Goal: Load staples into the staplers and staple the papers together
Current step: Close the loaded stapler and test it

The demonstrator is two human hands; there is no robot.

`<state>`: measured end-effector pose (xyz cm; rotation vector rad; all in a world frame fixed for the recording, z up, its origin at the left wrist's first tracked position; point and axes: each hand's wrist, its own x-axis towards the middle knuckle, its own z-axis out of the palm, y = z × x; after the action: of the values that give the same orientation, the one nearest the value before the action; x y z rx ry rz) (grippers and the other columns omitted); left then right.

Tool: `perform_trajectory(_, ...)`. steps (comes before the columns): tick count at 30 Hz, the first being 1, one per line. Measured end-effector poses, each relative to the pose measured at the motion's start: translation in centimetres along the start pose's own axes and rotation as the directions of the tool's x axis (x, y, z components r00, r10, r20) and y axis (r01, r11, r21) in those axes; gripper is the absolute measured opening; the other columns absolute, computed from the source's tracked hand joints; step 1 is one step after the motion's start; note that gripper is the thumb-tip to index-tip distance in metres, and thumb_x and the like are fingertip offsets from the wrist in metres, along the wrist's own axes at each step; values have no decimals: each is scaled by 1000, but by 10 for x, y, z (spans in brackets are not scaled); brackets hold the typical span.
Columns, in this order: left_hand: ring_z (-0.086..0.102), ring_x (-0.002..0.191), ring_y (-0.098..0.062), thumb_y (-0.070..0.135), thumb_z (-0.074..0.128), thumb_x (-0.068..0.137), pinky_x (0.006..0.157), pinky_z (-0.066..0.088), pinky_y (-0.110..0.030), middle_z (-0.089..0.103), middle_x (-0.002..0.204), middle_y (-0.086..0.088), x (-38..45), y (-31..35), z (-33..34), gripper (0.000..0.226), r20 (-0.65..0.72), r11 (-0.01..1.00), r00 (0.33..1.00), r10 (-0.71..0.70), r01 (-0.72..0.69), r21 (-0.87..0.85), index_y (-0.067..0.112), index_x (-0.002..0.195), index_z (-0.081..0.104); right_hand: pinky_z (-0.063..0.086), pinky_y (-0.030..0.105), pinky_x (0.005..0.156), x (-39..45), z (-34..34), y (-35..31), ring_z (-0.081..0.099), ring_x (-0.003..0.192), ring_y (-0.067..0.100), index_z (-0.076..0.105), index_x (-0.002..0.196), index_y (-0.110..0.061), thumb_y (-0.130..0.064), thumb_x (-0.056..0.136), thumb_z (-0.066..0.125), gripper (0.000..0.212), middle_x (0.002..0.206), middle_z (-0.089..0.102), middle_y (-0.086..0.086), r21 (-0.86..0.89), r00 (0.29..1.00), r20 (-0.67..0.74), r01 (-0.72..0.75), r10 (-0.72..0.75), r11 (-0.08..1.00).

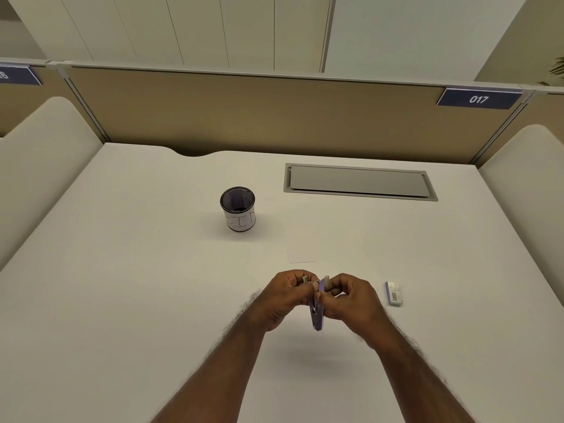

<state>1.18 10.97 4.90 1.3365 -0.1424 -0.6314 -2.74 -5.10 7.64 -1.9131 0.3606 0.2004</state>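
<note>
A small purple stapler is held above the white desk, between both hands, with its long axis pointing toward me. My left hand grips its left side, fingers curled. My right hand pinches the grey top part near the far end. A small box of staples lies on the desk to the right of my right hand. A white sheet of paper lies flat just beyond my hands, barely visible against the desk.
A black mesh pen cup with a white label stands at mid-desk. A grey cable hatch is set into the desk at the back right. Beige partition walls close the back and both sides.
</note>
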Motion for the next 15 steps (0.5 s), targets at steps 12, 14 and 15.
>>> perform_trajectory(12, 52, 69, -20, 9, 49, 87, 71, 48, -35, 56, 75, -11, 7, 7, 2, 15, -23, 998, 998, 52, -51, 29, 1, 83, 61, 61, 50, 61, 0, 1, 7, 71, 58, 17, 69, 75, -28, -38, 59, 72, 19, 70, 70, -6, 74, 991, -118, 77, -68, 994)
perform_trajectory(14, 57, 73, -20, 9, 49, 92, 74, 52, -34, 59, 80, -11, 8, 7, -2, 15, -15, 997, 999, 33, -34, -73, 0, 93, 61, 61, 50, 63, 1, -2, 5, 71, 59, 18, 69, 79, -29, -37, 61, 73, 20, 72, 71, -5, 81, 988, -119, 108, -98, 991)
perform_trajectory(15, 60, 76, -20, 9, 50, 95, 76, 54, -33, 61, 84, -11, 8, 7, -3, 15, -22, 990, 1000, 20, -23, -140, 0, 101, 61, 61, 49, 64, 1, -3, 2, 71, 60, 18, 69, 80, -29, -38, 62, 74, 21, 73, 71, -5, 82, 985, -122, 128, -118, 988)
